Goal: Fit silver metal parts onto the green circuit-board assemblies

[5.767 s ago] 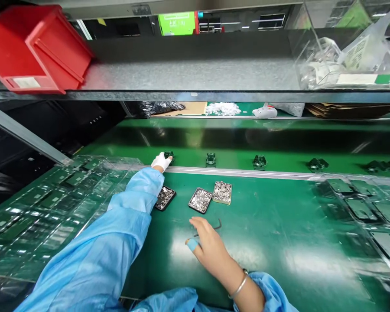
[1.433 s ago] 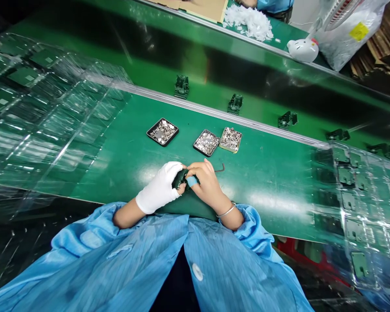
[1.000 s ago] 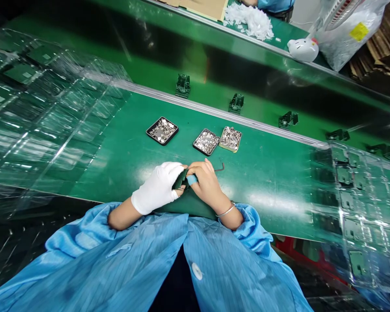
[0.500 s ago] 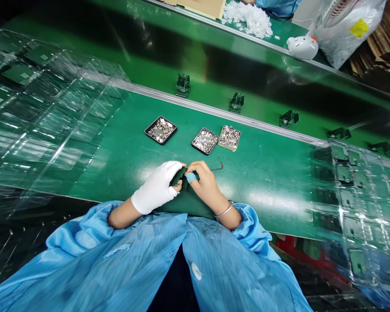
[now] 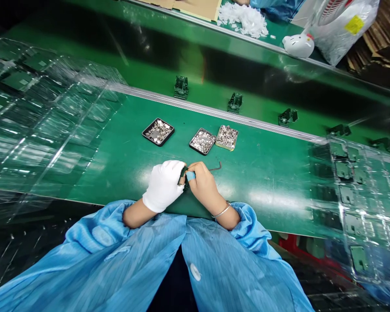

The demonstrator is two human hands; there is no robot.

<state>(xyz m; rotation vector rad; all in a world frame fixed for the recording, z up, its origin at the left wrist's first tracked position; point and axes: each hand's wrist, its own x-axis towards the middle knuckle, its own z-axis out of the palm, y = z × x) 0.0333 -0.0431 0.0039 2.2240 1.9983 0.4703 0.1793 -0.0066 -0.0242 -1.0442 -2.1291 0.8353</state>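
Note:
My left hand [image 5: 165, 185], in a white glove with bare fingertips, is closed around a small green circuit board [image 5: 183, 174], which is mostly hidden by the fingers. Up against the board's right side is my right hand [image 5: 203, 182], bare, with blue tape on one finger. Its thumb and fingertips are pinched together, and what lies between them is too small to make out. Just beyond the right hand lies a thin L-shaped hex key [image 5: 219, 165]. Shallow trays of small shiny metal parts, a left one [image 5: 158, 131], a middle one [image 5: 203, 141] and a right one [image 5: 227, 138], stand farther back.
Clear plastic blister trays [image 5: 52, 108] are stacked at the left. More blister trays with boards [image 5: 347, 195] stand at the right. Several board assemblies [image 5: 181, 87] sit behind the metal rail [image 5: 214, 112]. White scraps [image 5: 242, 19] lie on the upper shelf, with a person's blue sleeve behind.
My left hand has turned and moved slightly right, closer to my right hand, and now covers more of the board. The right hand keeps its pinch.

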